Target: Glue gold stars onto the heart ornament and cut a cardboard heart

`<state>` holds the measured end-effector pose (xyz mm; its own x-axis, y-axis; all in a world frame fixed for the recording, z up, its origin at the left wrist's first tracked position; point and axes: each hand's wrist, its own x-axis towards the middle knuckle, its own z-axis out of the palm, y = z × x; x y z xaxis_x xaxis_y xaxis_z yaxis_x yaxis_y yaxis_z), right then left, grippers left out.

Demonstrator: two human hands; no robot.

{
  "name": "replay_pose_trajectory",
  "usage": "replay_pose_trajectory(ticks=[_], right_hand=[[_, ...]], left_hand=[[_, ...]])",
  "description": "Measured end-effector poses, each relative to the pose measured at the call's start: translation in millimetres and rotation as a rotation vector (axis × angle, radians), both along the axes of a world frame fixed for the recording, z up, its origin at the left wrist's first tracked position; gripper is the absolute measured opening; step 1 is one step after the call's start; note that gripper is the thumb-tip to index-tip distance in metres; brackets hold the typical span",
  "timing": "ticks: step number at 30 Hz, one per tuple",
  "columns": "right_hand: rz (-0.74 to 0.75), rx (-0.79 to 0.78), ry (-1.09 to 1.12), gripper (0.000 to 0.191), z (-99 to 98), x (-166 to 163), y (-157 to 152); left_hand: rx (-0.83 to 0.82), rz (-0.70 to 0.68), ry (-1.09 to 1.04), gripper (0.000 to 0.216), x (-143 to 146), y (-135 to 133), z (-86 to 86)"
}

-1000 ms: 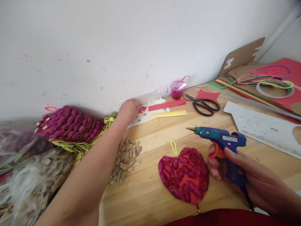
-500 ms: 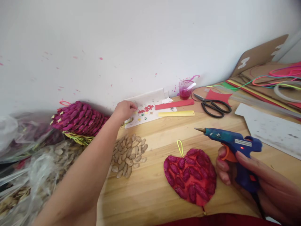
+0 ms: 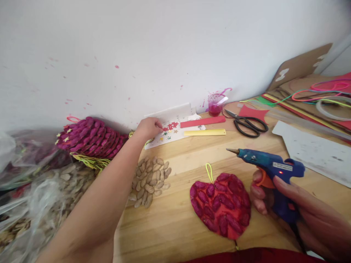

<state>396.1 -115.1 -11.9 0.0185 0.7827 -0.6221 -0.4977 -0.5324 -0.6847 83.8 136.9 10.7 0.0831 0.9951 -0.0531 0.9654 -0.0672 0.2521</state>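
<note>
My right hand (image 3: 297, 208) is wrapped around a blue hot glue gun (image 3: 270, 164) with an orange trigger; its nozzle points left and a small red light glows. Below the nozzle lies a red heart (image 3: 219, 204) covered in magenta-dyed peanut shells, with a yellow cord loop at its top. My left hand (image 3: 149, 128) reaches to the far side of the table, fingers pinched at the edge of a cluster of red stars (image 3: 172, 126) on a white paper (image 3: 179, 137). Whatever lies between those fingertips is too small to make out. Green, yellow and gold stars sit beside the red ones.
Undyed peanut shells (image 3: 149, 179) lie under my left forearm. Finished magenta hearts (image 3: 90, 137) are stacked at left by plastic bags (image 3: 41, 204). Black scissors (image 3: 246, 124), a yellow ruler (image 3: 205, 132), a red strip (image 3: 203, 121) and a cup of magenta dye (image 3: 215, 105) stand near the wall.
My left hand has moved slightly right, its fingertips now at the red stars. The right hand keeps the glue gun in almost the same place.
</note>
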Motion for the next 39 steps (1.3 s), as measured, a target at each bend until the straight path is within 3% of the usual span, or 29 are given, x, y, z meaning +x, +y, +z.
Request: replay_pose_trajectory(ticks=[9,14,17,22,30,39], right_hand=[[0.039,0.043,0.052,0.031,-5.9,4.6,-2.5],[0.032,0.06,0.064,0.026,-3.2,3.4,-3.2],[0.012,0.056,0.031,0.03,2.3,-0.4,-0.8],[-0.03,0.001,-0.002,0.039,9.4,-6.1,3.1],[-0.024,-0.007,0.003,0.039,9.4,-6.4,1.8],[0.029,0.07,0.045,0.029,2.9,-1.8,-3.3]], left_hand=[[0.082,0.04,0.011,0.005,-1.7,0.2,-1.0],[0.159,0.029,0.052,0.019,2.0,-0.8,-6.2],[0.205,-0.038,0.084,0.026,4.4,-3.5,-6.6],[0.135,-0.206,0.101,0.018,6.7,-5.4,-8.0],[0.201,-0.172,0.111,0.025,11.0,-3.6,-13.0],[0.186,-0.286,0.027,0.023,21.0,-2.2,-21.3]])
